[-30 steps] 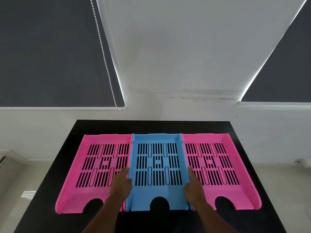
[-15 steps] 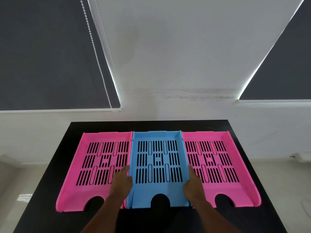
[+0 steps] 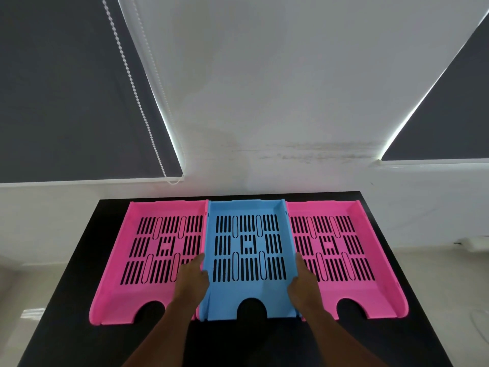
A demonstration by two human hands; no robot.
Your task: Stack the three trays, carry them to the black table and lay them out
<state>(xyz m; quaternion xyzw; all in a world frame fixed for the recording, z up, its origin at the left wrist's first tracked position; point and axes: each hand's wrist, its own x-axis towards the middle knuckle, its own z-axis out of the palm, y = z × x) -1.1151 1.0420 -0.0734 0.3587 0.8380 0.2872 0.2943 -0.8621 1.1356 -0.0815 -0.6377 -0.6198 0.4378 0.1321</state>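
Three slotted plastic trays lie side by side on the black table [image 3: 66, 300]. A pink tray [image 3: 127, 295] is on the left, a blue tray [image 3: 248, 290] in the middle and a second pink tray [image 3: 352, 290] on the right. My left hand [image 3: 191, 280] grips the blue tray's left wall near its front. On the opposite wall my right hand [image 3: 303, 283] holds the same tray. The blue tray's front edge sits slightly higher than the pink trays beside it.
A white wall [image 3: 264, 102] stands right behind the table. Dark roller blinds [image 3: 66, 88] cover windows at left and right, with a bead chain [image 3: 137, 102] hanging by the left one. Pale floor [image 3: 436, 274] shows on both sides of the table.
The blue tray's front has lifted a little between my hands. The view has shifted slightly; both hands keep their hold on its side walls.
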